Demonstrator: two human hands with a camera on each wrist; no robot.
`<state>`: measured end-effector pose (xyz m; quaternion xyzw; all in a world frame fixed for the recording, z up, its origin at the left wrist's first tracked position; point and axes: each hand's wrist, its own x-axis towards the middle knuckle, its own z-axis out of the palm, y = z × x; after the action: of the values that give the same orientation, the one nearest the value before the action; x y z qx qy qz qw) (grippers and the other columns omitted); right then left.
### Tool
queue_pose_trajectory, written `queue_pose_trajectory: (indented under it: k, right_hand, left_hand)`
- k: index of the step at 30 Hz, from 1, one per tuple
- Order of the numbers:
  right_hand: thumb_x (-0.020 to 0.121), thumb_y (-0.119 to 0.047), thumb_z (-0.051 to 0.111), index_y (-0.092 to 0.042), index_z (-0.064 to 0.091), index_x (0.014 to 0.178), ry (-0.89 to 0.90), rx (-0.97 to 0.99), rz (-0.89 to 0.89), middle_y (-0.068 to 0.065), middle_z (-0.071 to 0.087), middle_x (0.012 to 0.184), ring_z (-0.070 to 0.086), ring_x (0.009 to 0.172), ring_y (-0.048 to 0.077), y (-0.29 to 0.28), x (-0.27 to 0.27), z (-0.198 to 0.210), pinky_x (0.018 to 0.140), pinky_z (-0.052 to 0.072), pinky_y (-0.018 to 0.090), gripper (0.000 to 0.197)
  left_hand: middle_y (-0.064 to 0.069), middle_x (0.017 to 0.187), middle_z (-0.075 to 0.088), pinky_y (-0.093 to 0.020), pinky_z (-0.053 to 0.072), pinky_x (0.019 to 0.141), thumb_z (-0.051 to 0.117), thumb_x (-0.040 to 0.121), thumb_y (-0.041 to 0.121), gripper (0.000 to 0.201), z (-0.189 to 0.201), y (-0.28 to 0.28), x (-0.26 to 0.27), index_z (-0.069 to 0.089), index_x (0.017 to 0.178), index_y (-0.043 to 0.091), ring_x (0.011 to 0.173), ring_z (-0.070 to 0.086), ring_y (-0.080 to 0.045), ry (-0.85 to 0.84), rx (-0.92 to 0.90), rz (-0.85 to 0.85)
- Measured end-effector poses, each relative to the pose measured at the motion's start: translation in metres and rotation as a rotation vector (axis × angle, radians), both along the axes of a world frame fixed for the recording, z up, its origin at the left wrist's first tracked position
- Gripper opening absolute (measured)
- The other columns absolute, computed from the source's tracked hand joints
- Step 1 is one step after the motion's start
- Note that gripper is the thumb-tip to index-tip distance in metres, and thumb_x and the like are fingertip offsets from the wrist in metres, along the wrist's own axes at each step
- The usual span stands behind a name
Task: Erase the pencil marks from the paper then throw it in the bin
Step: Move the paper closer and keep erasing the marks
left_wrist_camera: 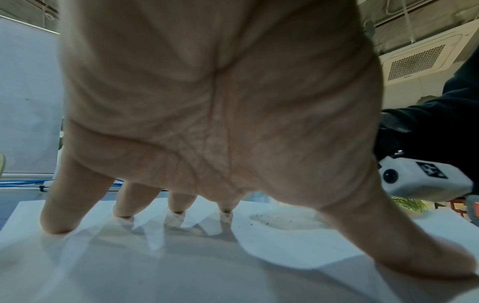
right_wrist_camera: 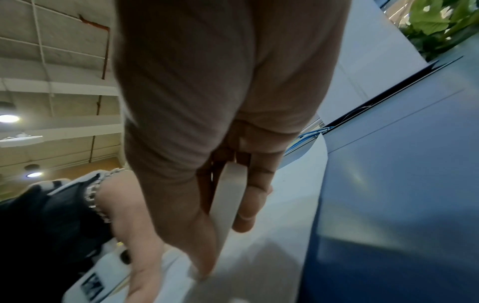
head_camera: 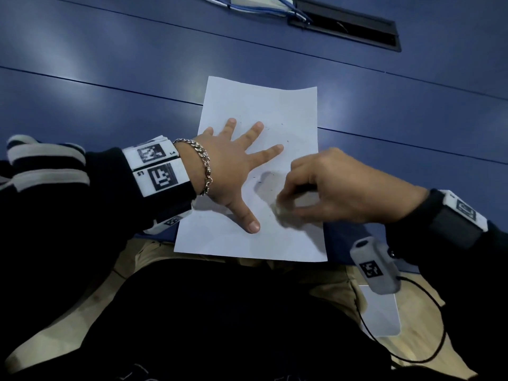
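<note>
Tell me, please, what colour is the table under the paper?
Dark blue; the table shows best in the head view, with the paper lying on it.

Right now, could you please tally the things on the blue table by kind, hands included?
Paper: 1
Eraser: 1
Hands: 2 (left hand pressing the paper, right hand gripping the eraser)
Cable bundle: 1
Total: 5

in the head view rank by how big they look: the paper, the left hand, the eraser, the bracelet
1. paper
2. left hand
3. bracelet
4. eraser, mostly hidden in the right hand, so its rank against the bracelet is unsure.
</note>
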<state>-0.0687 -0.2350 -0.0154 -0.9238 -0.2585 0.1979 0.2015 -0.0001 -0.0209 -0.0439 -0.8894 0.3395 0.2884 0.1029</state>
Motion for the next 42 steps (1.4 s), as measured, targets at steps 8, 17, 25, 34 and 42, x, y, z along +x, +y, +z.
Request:
queue_pose_trajectory:
  k: [8,17,25,34,42]
  right_hand:
    - [0.08,-0.042,0.077,-0.031,0.077,0.093,-0.058,0.048,-0.044,-0.016,0.067,0.086,0.067,0.083,0.003,0.001,-0.003,-0.005,0.078,0.055,0.025,0.017]
    - [0.082,-0.047,0.078,-0.03,0.077,0.095,-0.125,0.028,-0.117,-0.016,0.067,0.088,0.065,0.084,0.001,0.001,0.001,-0.007,0.081,0.054,0.024,0.022]
    - [0.082,-0.042,0.077,-0.03,0.076,0.105,-0.16,-0.019,-0.183,-0.015,0.065,0.093,0.06,0.087,0.002,-0.002,0.004,-0.003,0.081,0.049,0.019,0.026]
    - [0.083,-0.041,0.078,-0.028,0.076,0.103,-0.089,-0.014,-0.267,-0.017,0.065,0.093,0.061,0.089,-0.001,-0.006,0.003,-0.006,0.082,0.05,0.017,0.024]
    - [0.078,-0.036,0.078,-0.029,0.076,0.108,-0.133,0.001,-0.165,-0.02,0.064,0.092,0.057,0.087,-0.003,0.014,0.027,0.001,0.082,0.047,0.012,0.031]
  left_hand:
    - [0.003,0.164,-0.042,-0.066,0.01,0.125,0.06,0.038,0.105,0.154,0.0,0.0,0.0,-0.037,0.147,0.056,0.156,-0.021,-0.045,-0.002,0.012,-0.004]
    - [0.004,0.163,-0.044,-0.064,0.008,0.126,0.06,0.039,0.105,0.154,0.0,0.0,0.0,-0.039,0.146,0.055,0.155,-0.023,-0.044,0.004,0.02,-0.002]
    - [0.005,0.161,-0.046,-0.062,0.007,0.127,0.06,0.039,0.105,0.153,0.002,0.0,0.0,-0.04,0.145,0.056,0.155,-0.025,-0.041,0.013,0.026,0.0]
    - [0.007,0.157,-0.052,-0.055,-0.002,0.128,0.062,0.046,0.103,0.151,0.002,0.028,0.009,-0.045,0.141,0.056,0.155,-0.029,-0.037,0.049,0.021,-0.044]
    - [0.006,0.159,-0.049,-0.058,-0.001,0.128,0.063,0.045,0.102,0.152,0.002,0.028,0.009,-0.045,0.142,0.055,0.155,-0.028,-0.039,0.035,0.022,-0.051]
